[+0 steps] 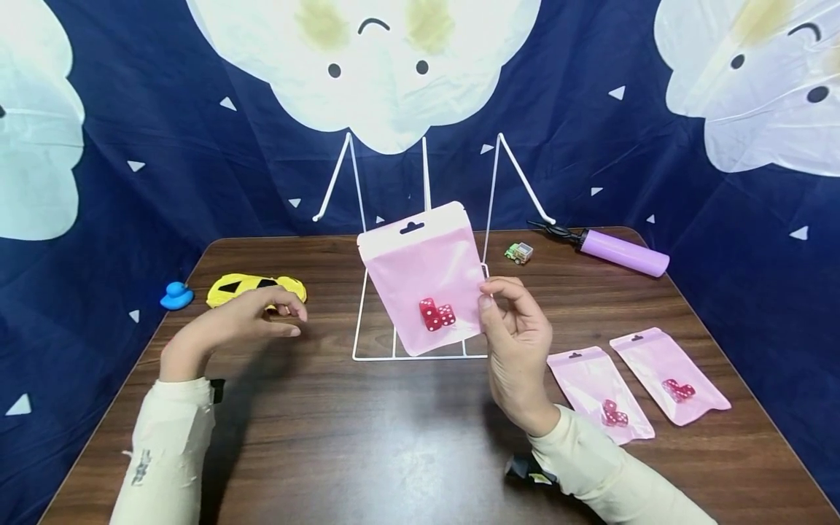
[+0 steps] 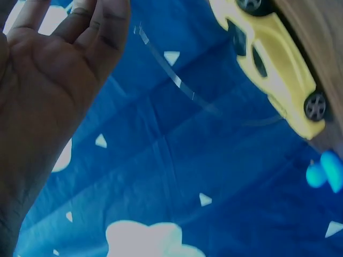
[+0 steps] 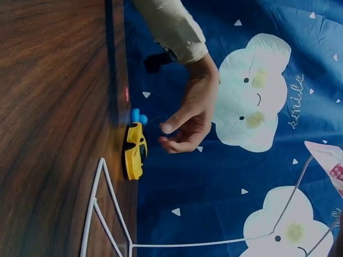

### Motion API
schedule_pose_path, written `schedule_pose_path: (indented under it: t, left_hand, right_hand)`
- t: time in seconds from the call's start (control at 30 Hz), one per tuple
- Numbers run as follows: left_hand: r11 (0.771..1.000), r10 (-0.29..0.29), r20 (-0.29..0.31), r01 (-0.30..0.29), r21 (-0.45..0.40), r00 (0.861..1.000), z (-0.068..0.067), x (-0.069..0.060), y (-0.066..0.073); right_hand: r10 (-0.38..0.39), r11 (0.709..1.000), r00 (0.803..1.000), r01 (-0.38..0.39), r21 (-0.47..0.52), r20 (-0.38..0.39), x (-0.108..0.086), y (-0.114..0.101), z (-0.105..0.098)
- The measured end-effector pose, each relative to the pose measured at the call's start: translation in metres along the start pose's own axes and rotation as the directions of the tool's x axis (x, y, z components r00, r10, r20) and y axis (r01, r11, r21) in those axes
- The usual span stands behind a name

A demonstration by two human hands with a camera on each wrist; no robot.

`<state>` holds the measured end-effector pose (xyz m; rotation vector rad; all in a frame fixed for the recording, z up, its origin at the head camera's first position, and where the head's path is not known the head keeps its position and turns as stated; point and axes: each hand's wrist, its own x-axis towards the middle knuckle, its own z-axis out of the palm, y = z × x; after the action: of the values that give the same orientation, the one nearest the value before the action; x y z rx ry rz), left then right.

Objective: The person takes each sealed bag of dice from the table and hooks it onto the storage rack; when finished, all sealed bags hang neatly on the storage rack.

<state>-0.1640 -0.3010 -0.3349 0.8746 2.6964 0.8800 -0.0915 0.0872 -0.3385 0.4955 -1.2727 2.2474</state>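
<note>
My right hand (image 1: 521, 348) pinches the lower right edge of a pink zip pouch (image 1: 420, 266) between thumb and fingers. The pouch is held up, slightly tilted, in front of a white wire rack (image 1: 394, 358). Red dice (image 1: 435, 315) with white dots show through its lower part, and a hang hole is cut in its top. In the right wrist view only a corner of the pouch (image 3: 327, 160) appears. My left hand (image 1: 246, 321) hovers apart from the pouch, its fingers loosely bent and holding nothing, near a yellow toy car (image 1: 223, 290).
Two more pink pouches with red dice, a nearer one (image 1: 593, 372) and a farther one (image 1: 656, 357), lie at the right. A purple hand pump (image 1: 623, 253) and a small toy truck (image 1: 520, 253) are at the back. A blue rubber duck (image 1: 176, 296) sits at the left edge.
</note>
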Motion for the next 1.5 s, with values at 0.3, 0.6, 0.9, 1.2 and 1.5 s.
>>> schedule_pose_path:
  t: [0.3, 0.6, 0.9, 1.2, 1.5]
  left_hand:
    - [0.993, -0.076, -0.107, 0.086, 0.086, 0.991, -0.023, -0.030, 0.014]
    - [0.980, -0.111, -0.166, 0.136, 0.144, 0.980, -0.033, -0.044, 0.030]
    - [0.979, -0.131, -0.152, 0.152, 0.136, 0.980, -0.034, -0.045, 0.041]
    - [0.982, -0.090, -0.176, 0.117, 0.147, 0.980, -0.034, -0.049, 0.041]
    - [0.980, -0.134, -0.163, 0.154, 0.123, 0.978, -0.035, -0.051, 0.043]
  right_hand:
    - [-0.006, 1.000, 1.000, 0.005, 0.003, 0.012, 0.001, 0.006, 0.004]
    - [-0.017, 0.999, 1.000, 0.016, 0.031, 0.024, 0.004, 0.010, 0.012]
    - [-0.018, 0.998, 0.999, 0.016, 0.057, 0.032, 0.004, 0.016, 0.021]
    - [0.045, 0.996, 0.999, -0.047, 0.080, 0.029, 0.002, 0.028, 0.040]
    - [0.073, 0.990, 0.996, -0.079, 0.116, 0.055, 0.001, 0.037, 0.057]
